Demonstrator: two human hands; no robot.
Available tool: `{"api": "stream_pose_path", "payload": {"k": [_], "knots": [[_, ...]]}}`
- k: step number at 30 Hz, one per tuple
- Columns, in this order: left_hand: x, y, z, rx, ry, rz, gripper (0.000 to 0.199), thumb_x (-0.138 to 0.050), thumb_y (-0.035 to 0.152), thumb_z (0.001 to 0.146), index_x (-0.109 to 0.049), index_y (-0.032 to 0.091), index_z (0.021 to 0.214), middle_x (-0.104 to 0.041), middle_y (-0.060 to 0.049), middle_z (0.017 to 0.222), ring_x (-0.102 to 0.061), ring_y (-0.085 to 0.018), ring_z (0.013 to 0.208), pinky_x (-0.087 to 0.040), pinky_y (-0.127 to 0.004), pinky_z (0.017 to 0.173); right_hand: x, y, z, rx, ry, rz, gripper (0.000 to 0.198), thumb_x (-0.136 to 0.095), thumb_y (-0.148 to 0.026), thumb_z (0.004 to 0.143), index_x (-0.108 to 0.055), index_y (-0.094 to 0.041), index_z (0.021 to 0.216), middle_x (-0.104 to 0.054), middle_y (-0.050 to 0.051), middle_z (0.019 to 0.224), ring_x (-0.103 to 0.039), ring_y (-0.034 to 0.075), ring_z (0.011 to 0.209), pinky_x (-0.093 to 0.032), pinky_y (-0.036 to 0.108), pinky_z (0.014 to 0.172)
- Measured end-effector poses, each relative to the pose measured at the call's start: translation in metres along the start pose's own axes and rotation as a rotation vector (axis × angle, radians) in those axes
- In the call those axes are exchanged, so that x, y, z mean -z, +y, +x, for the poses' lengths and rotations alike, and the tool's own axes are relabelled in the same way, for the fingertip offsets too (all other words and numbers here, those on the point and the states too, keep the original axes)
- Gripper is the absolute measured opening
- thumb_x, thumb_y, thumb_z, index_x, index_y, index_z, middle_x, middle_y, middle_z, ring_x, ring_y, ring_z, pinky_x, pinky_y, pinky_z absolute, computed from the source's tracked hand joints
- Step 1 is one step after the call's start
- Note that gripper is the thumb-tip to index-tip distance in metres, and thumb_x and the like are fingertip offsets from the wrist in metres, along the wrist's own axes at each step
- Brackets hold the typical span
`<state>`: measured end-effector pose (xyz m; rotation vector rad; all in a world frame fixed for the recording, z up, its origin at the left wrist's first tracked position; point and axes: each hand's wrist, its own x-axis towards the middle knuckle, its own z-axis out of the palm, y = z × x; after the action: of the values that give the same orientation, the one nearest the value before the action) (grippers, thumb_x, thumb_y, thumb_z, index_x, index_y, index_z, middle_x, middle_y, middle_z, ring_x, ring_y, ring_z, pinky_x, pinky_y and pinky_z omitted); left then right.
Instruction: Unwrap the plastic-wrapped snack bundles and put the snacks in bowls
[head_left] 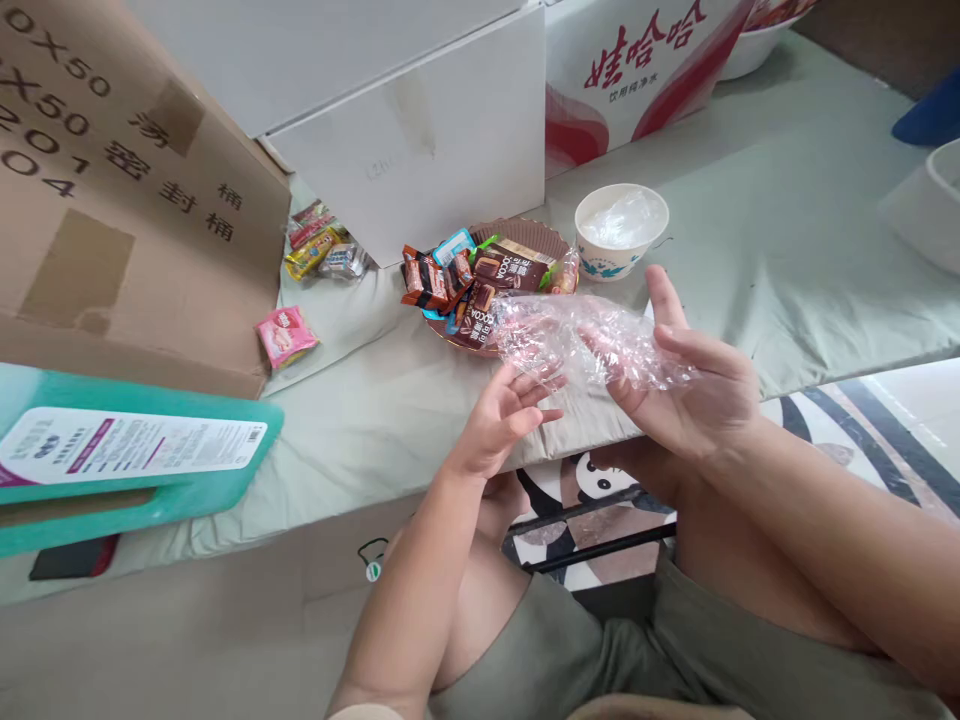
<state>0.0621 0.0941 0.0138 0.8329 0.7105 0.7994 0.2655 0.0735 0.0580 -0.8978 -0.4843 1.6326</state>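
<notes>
At far left: one brown carton (135, 180), one green container (187, 440), one pink packet (285, 336). Centre: one left hand (491, 430), fingers loosely parted; one brown plate (541, 238), wrapped sweets (510, 270) partly veiled by one clear plastic film (559, 345) between both hands. Rightward: one paper bowl (624, 262); one right hand (705, 395), fingers spread, bearing film.

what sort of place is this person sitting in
Probably a home or a small storeroom; the picture does not settle which. A brown cardboard box stands on a cloth-covered table, with a plate of wrapped snacks nearby, and a panda print shows below the table's edge.
</notes>
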Motion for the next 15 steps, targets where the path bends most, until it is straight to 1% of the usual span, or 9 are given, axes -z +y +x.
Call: {"api": "stream_pose_path", "payload": {"k": [3, 5, 8, 10, 11, 13, 15], "knots": [[-0.004, -0.002, 0.002, -0.004, 0.001, 0.016, 0.074, -0.091, 0.046, 0.061, -0.060, 0.024, 0.124, -0.062, -0.015, 0.143, -0.057, -0.036, 0.134, -0.058, -0.039, 0.091, -0.002, 0.000, -0.001, -0.001, -0.018, 0.036, 0.071, -0.067, -0.031, 0.080, -0.038, -0.052, 0.142, -0.070, -0.004, 0.119, -0.066, 0.020, 0.118, -0.061, 0.037, 0.087], [-0.007, -0.004, 0.004, -0.008, 0.043, 0.017, 0.070, -0.090, 0.049, 0.060, -0.063, 0.022, 0.118, -0.067, -0.014, 0.135, -0.061, -0.034, 0.128, -0.059, -0.038, 0.090, -0.005, 0.003, -0.002, -0.003, -0.049, 0.046, 0.076, -0.068, -0.029, 0.078, -0.035, -0.052, 0.143, -0.070, -0.005, 0.119, -0.067, 0.020, 0.115, -0.061, 0.040, 0.090], [-0.010, -0.009, 0.008, -0.014, 0.202, 0.039, 0.053, -0.086, 0.048, 0.065, -0.069, 0.019, 0.106, -0.076, -0.009, 0.113, -0.071, -0.026, 0.106, -0.060, -0.034, 0.082, -0.009, 0.012, -0.003, 0.006, -0.108, -0.024, 0.084, -0.066, -0.028, 0.078, -0.028, -0.052, 0.148, -0.067, -0.004, 0.128, -0.068, 0.022, 0.112, -0.060, 0.045, 0.088], [-0.010, -0.011, 0.010, -0.013, 0.328, 0.059, 0.040, -0.082, 0.044, 0.068, -0.071, 0.018, 0.098, -0.077, -0.006, 0.099, -0.073, -0.020, 0.089, -0.059, -0.030, 0.075, -0.009, 0.017, -0.003, 0.043, -0.138, -0.122, 0.085, -0.064, -0.028, 0.079, -0.025, -0.052, 0.151, -0.066, -0.002, 0.132, -0.069, 0.025, 0.112, -0.060, 0.048, 0.087], [-0.009, -0.011, 0.011, -0.011, 0.377, 0.069, 0.036, -0.080, 0.041, 0.068, -0.072, 0.018, 0.094, -0.077, -0.005, 0.094, -0.073, -0.018, 0.084, -0.058, -0.028, 0.071, -0.008, 0.018, -0.002, 0.067, -0.141, -0.173, 0.083, -0.063, -0.029, 0.079, -0.027, -0.051, 0.151, -0.066, -0.002, 0.133, -0.069, 0.026, 0.112, -0.060, 0.049, 0.087], [-0.006, -0.011, 0.012, -0.001, 0.438, 0.097, 0.030, -0.078, 0.037, 0.068, -0.073, 0.017, 0.090, -0.077, -0.005, 0.088, -0.073, -0.019, 0.080, -0.056, -0.027, 0.068, -0.004, 0.017, -0.001, 0.121, -0.127, -0.265, 0.075, -0.061, -0.030, 0.082, -0.034, -0.048, 0.149, -0.066, -0.001, 0.133, -0.069, 0.027, 0.112, -0.059, 0.050, 0.089], [-0.002, -0.010, 0.011, 0.014, 0.443, 0.135, 0.027, -0.074, 0.036, 0.070, -0.073, 0.016, 0.088, -0.078, -0.006, 0.086, -0.075, -0.022, 0.083, -0.056, -0.029, 0.069, 0.002, 0.011, 0.001, 0.165, -0.087, -0.320, 0.060, -0.058, -0.033, 0.084, -0.047, -0.045, 0.142, -0.065, -0.001, 0.136, -0.067, 0.027, 0.117, -0.057, 0.050, 0.094]]}}
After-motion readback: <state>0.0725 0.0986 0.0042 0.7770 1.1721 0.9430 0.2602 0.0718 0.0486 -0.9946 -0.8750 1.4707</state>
